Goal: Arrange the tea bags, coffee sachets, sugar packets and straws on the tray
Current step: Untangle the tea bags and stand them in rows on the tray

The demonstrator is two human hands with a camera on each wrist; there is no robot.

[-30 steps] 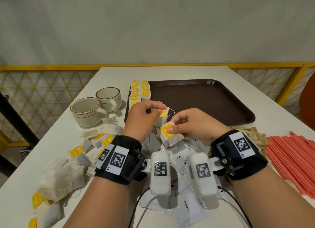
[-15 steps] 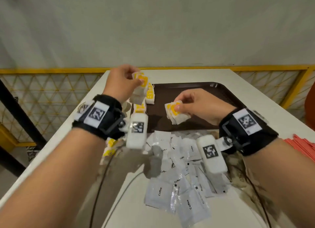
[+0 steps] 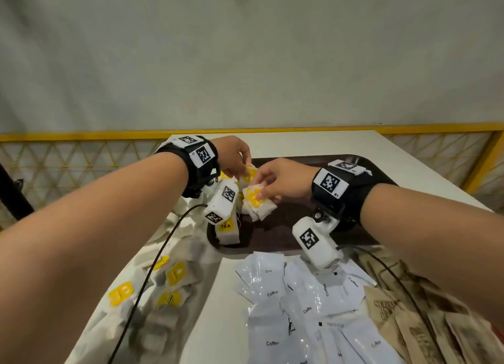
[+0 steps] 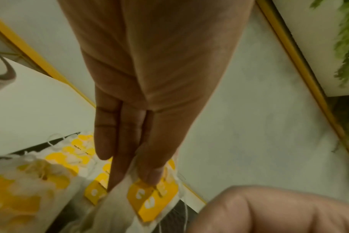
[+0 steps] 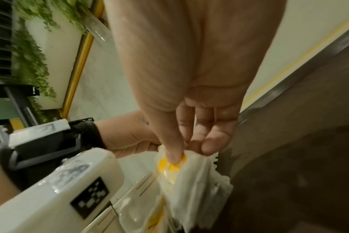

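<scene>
**Head view: both your hands hold tea bags over the tray's left edge**

Your left hand (image 3: 235, 156) pinches a white paper tea bag with a yellow tag (image 4: 149, 198) between thumb and fingertips, above the row of tea bags (image 3: 227, 231) standing along the left side of the dark brown plastic tray (image 3: 275, 235). Your right hand (image 3: 283, 179) grips a small bunch of white tea bags (image 3: 257, 204) just beside it. White coffee sachets (image 3: 275, 295) and brown paper sugar packets (image 3: 392, 312) lie on the white table (image 3: 321, 143), near the tray.
</scene>
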